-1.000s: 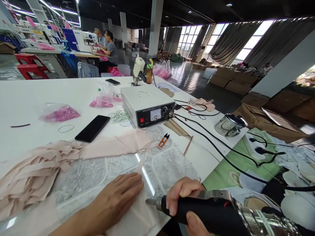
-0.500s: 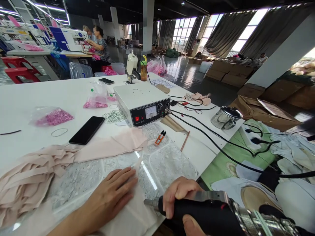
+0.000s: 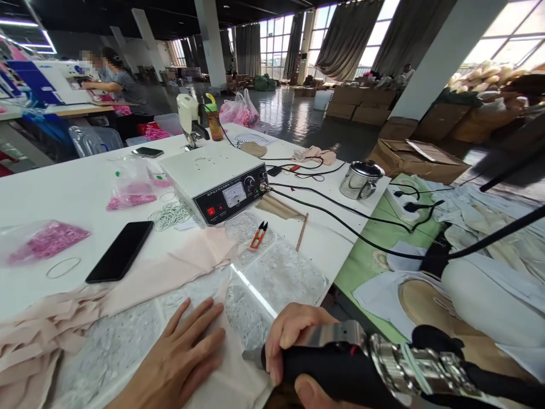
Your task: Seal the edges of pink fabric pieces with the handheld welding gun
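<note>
My left hand [image 3: 187, 346] lies flat with fingers spread on a thin pale pink fabric piece [image 3: 232, 378], pressing it to a glossy marbled sheet [image 3: 293, 270]. Wrapped round the black body of a corded handheld tool, my right hand [image 3: 298, 335] is closed. This tool, which looks like an ultrasonic cutter [image 3: 327, 366], has a narrow metal tip pointing left at the fabric's right edge. Whether the tip touches the cloth I cannot tell. A stack of pale pink strips [image 3: 38, 346] lies left of my left hand, with another fabric length [image 3: 170, 270] stretched beyond it.
A control box [image 3: 213, 182] with a dial stands mid-table, its cable running right. Around it are orange thread snips [image 3: 258, 236], a black phone [image 3: 121, 253], pale rubber bands [image 3: 170, 215], a bag of pink pieces [image 3: 46, 241] and a lidded metal mug [image 3: 361, 180].
My view has swung right, so the table's things sit further left. The fingers of my left hand have spread wider on the fabric. My right hand keeps its grip on the tool.
</note>
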Action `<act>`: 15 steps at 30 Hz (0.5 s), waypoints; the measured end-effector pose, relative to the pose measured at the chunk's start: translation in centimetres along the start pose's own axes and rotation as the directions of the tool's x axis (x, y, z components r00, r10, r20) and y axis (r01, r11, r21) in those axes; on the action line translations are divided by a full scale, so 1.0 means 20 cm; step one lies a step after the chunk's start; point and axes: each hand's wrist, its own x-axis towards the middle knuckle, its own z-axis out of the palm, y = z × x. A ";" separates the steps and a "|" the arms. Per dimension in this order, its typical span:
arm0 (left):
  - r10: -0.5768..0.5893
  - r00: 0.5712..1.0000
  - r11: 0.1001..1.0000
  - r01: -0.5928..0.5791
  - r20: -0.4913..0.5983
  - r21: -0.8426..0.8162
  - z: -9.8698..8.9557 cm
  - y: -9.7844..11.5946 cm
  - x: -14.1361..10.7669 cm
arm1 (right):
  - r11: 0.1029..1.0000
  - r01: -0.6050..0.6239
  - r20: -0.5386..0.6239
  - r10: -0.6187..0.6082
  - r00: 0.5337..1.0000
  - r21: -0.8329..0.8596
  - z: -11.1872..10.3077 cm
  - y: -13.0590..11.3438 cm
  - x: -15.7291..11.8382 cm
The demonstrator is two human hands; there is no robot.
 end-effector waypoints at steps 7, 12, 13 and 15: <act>-0.018 1.000 0.996 0.016 -0.020 -0.086 -0.04 0.05 0.03 | 0.998 0.041 -0.067 -0.038 0.997 0.043 0.06 -0.01 0.04; 0.072 0.996 0.988 -0.065 0.046 -0.144 -0.07 0.08 0.02 | 1.000 0.009 -0.065 -0.008 0.998 0.014 0.04 -0.01 0.02; 0.070 0.996 0.986 -0.061 0.050 -0.154 -0.07 0.08 0.02 | 1.000 0.013 -0.059 -0.013 0.998 0.000 0.03 -0.01 0.02; 0.054 0.997 0.986 -0.045 0.054 -0.161 -0.07 0.08 0.01 | 0.999 0.021 -0.056 -0.023 0.998 -0.035 0.03 -0.01 0.02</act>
